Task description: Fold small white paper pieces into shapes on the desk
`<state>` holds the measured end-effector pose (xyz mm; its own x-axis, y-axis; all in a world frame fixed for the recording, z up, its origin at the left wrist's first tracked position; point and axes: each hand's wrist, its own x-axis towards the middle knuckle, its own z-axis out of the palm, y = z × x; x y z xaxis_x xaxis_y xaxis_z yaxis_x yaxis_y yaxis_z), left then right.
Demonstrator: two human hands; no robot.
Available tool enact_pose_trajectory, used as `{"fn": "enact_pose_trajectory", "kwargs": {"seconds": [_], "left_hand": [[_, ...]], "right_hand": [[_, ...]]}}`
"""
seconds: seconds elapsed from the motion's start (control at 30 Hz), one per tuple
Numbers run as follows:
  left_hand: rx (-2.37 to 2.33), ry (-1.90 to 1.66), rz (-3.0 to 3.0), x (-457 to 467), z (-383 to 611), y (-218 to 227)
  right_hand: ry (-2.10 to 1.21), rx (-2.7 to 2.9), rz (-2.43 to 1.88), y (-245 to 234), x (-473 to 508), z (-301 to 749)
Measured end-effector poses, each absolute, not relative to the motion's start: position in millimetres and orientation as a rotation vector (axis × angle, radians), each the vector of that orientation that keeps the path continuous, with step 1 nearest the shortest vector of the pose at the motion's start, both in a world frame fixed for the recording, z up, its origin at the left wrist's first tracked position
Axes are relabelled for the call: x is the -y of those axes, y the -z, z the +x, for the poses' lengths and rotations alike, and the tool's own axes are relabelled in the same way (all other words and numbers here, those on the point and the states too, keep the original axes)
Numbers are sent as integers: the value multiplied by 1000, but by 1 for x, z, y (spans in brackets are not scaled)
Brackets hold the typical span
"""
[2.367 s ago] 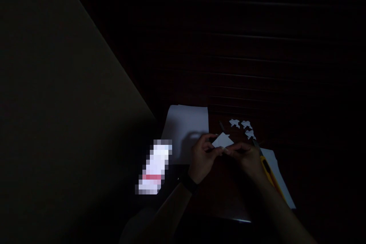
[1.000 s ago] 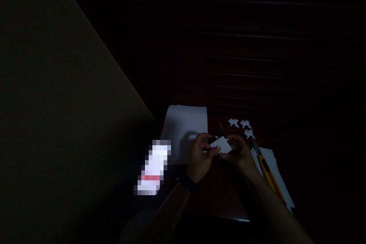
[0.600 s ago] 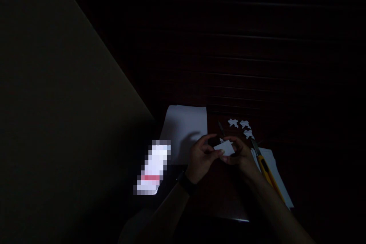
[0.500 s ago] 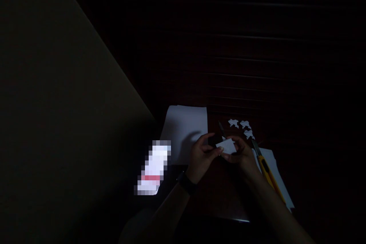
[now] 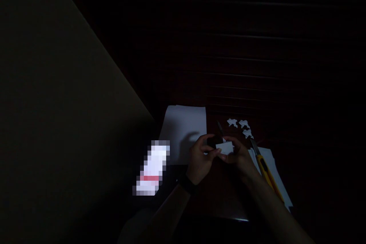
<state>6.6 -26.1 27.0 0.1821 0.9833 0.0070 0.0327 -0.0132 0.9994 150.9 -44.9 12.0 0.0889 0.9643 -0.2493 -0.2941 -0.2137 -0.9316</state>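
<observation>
In very dim light, my left hand [image 5: 200, 160] and my right hand [image 5: 241, 157] meet over a dark tabletop [image 5: 217, 194]. Between their fingertips they pinch a small white piece of paper [image 5: 224, 148], folded to a short rectangle. My left wrist wears a dark band. Three small folded white paper shapes [image 5: 240, 126] lie just beyond my right hand.
A white sheet of paper [image 5: 184, 129] lies behind my left hand. A yellow utility knife [image 5: 267, 173] rests on another white sheet [image 5: 278, 183] at the right. A bright blurred patch [image 5: 153, 167] glows at the left. A dim slanted wall fills the left side.
The paper was a wider pointed shape held flat; my fingers have folded it into a smaller rectangle and drawn closer together. The other things have not moved.
</observation>
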Motion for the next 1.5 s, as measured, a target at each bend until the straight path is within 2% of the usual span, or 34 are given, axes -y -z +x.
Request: {"fn": "enact_pose_trajectory", "kwargs": {"seconds": [0.27,0.47,0.67,0.97,1.37,1.5], "left_hand": [[-1083,-995,1308,13,-6,-21],[-973,-962,1010,18,1,-18],[-1022,-1000,775,18,2,-11],[-862,-751,987,11,-16,-24],[-951,-796,990,10,-14,-18],[-961,-826,984,15,-15,-19]], "right_hand": [[-1248,1016,-1318,-23,45,162],[-1136,787,-1307,-9,45,149],[-1255,852,-1244,-13,46,154],[-1314,1538,-1193,-33,45,186],[-1157,1551,-1333,-29,46,182],[-1247,1524,-1260,-28,50,179]]}}
